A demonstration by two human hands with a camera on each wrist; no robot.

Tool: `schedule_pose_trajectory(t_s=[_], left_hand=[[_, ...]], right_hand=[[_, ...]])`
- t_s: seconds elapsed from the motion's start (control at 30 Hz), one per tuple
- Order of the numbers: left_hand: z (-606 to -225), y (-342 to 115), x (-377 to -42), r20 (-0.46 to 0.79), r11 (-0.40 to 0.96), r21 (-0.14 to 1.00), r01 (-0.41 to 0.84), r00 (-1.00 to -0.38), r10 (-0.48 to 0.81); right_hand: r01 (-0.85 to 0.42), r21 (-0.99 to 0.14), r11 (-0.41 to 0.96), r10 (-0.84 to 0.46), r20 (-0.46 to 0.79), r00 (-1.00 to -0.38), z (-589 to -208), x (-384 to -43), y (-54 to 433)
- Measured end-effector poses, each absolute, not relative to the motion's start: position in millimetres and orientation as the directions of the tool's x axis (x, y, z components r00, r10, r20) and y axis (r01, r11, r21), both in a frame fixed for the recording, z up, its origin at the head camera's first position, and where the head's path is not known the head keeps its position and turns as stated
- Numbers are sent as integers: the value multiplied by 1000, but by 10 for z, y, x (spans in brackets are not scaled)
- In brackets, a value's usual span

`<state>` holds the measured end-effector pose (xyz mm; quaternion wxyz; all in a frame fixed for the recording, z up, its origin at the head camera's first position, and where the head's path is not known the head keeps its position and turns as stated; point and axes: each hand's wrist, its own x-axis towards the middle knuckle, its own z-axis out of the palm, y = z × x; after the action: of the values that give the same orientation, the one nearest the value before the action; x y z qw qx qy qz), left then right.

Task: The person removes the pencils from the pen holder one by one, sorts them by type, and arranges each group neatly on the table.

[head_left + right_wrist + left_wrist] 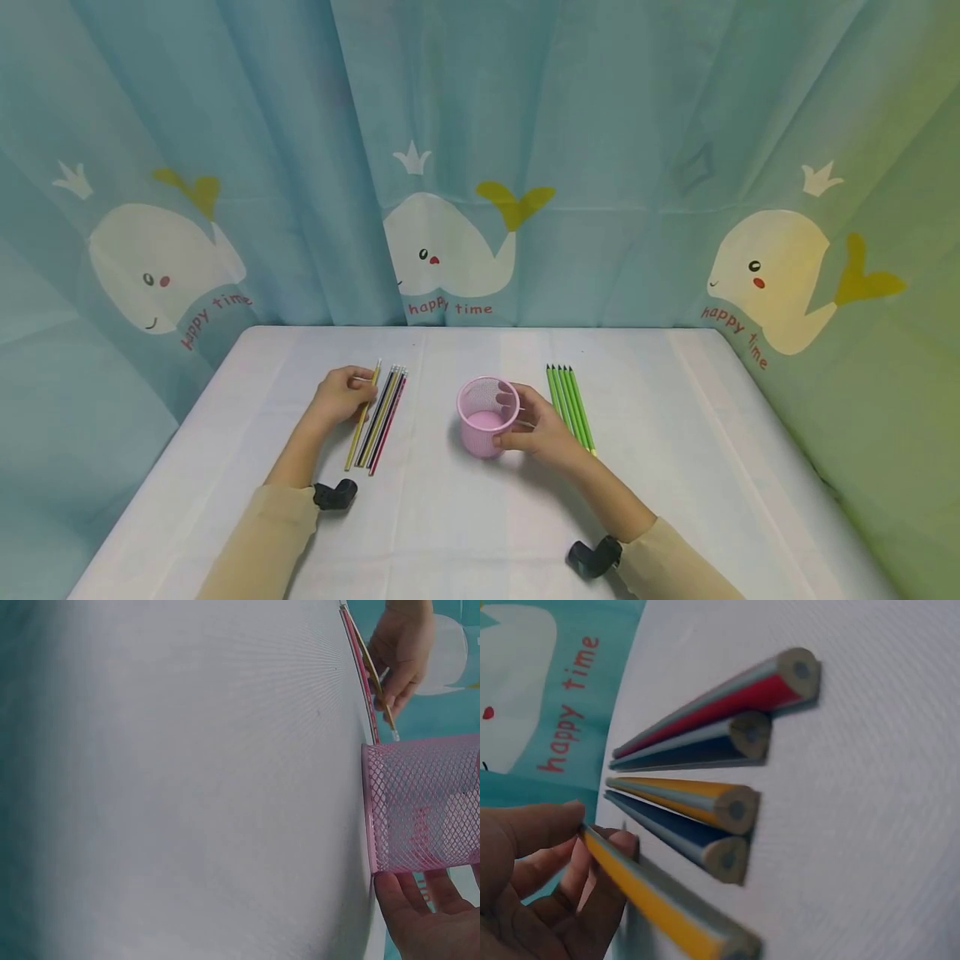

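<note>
My left hand (341, 398) pinches a yellow-striped pencil (649, 896) between thumb and fingers, its back end tilted up off the table in the head view. Just right of it lie several striped pencils (384, 417) in a row, red, dark blue and yellow, unsharpened ends toward me. My right hand (546, 432) grips a pink mesh pencil cup (481, 440) from its right side, thumb in front and fingers behind. The cup stands upright at mid-table, and its pink bottom shows inside.
Several green pencils (567, 404) lie side by side to the right of the cup, dark tips pointing away. A white cloth covers the table (450, 533). Behind it hangs a blue curtain (622, 108) with whale prints.
</note>
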<state>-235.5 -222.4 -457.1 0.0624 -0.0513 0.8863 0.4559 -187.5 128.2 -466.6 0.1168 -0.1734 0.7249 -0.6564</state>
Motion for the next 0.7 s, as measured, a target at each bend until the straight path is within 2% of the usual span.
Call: schedule_pose_trajectory(t_s=[0.53,0.7], left_hand=[[-4601,-2156,-2330,-146,575,808,-128,-989,-15],[-4636,-2169,-2287,-111,584,808,-76,-994,24]], right_hand=[[-104,-993,61,-403,71,-912,-4680,-1880,1292],[-105,-991,83,-408,62,-911,-4696,-1873,1307]])
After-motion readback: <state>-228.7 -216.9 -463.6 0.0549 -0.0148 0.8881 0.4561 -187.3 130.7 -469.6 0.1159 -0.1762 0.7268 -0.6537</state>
